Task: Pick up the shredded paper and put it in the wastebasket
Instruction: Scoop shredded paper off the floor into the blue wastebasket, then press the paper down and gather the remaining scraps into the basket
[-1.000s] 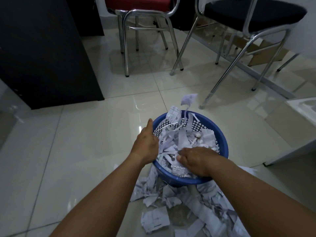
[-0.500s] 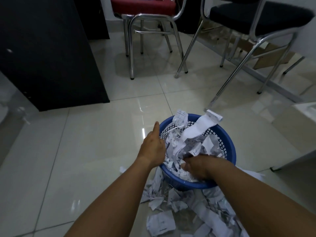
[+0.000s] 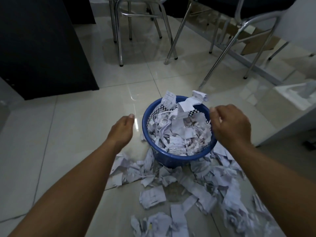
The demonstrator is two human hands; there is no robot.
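A blue mesh wastebasket (image 3: pixel 177 158) stands on the tiled floor, filled to the rim with white shredded paper (image 3: pixel 179 134). More torn paper (image 3: pixel 196 185) lies scattered on the floor in front of it and to its right. My left hand (image 3: pixel 122 130) hovers just left of the basket, fingers loosely apart and holding nothing. Over the basket's right rim my right hand (image 3: pixel 230 125) hangs with fingers curled downward; I see no paper in it.
Two chrome-legged chairs (image 3: pixel 142 31) (image 3: pixel 239 40) stand behind the basket. A black cabinet (image 3: pixel 42 48) fills the left side. A white unit (image 3: pixel 299 103) sits at the right edge. Bare tiles stretch to the left of the basket.
Both hands have come up out of the basket and moved apart, the left to the left, the right over the right rim. The paper they pressed stays in the basket.
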